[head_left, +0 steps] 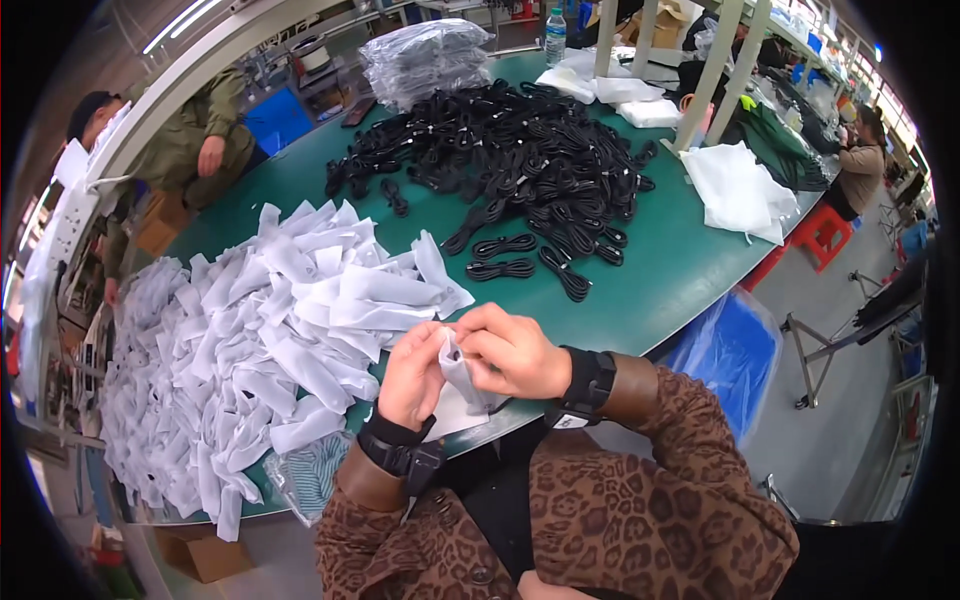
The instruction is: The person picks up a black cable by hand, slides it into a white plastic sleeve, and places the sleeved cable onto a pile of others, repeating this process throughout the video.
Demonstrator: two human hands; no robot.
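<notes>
Both my hands meet over the near edge of the green table, pinching the top of one small white pouch (457, 372). My left hand (413, 372) grips its left side; my right hand (512, 352) closes on its right side. Something dark shows at the pouch's mouth, and its lower part looks filled. A white sheet (456, 416) lies beneath it on the table. To the left spreads a large heap of filled white pouches (290, 300). Beyond my hands is a big pile of coiled black cables (540, 150), with a few single coils (503, 268) nearer me.
The green table (640, 290) curves around me. At its back stand a stack of clear plastic packs (425, 60) and a water bottle (555, 38). White bags (738, 190) lie by the right-hand posts. A blue bin (728, 360) sits below at right. Other people are at far left and right.
</notes>
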